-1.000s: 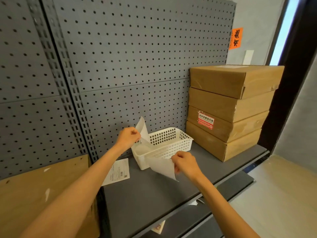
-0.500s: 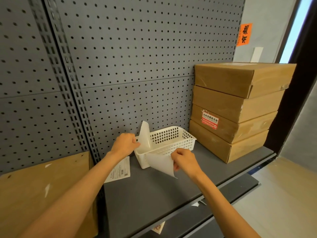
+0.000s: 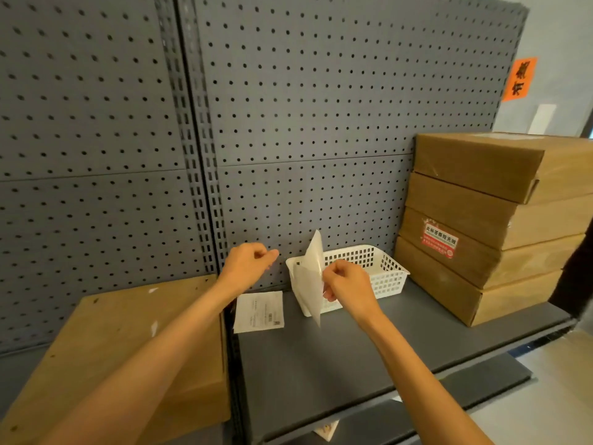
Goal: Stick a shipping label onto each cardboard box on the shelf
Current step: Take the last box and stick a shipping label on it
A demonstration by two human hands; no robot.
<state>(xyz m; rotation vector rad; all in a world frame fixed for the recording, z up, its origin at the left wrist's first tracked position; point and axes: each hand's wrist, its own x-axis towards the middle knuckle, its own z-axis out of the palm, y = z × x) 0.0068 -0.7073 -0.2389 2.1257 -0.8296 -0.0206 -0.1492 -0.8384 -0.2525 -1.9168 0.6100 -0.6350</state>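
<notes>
Fingers of the right hand [image 3: 348, 284] are curled and pinch a thin white sheet with a glossy curled edge [image 3: 310, 277], which stands almost upright just in front of the white plastic lattice basket [image 3: 382, 268]; fingers of the left hand [image 3: 248, 264] are loosely curled with thumb against forefinger, and I cannot tell if they hold anything; this hand is apart from the sheet, to its left.

By my judgement the step in hand is separating a label from its backing; the next move calls for keeping the sticky face away from the fingers and carrying it to a box face.

Below the left fingers a flat white printed shipping label [image 3: 259, 311] lies on the dark grey metal shelf [image 3: 337, 354]; its small print and code marks are too fine to read; further left sits a flat brown cardboard box [image 3: 122, 342] with no label visible on top.

Well right of the right fingers stands a stack of four brown cardboard boxes [image 3: 491, 226]; the third box from the top bears a red and white sticker [image 3: 439, 242] with Chinese characters, not legible to me; on the far wall an orange paper sign [image 3: 519, 79] carries two black characters.
</notes>
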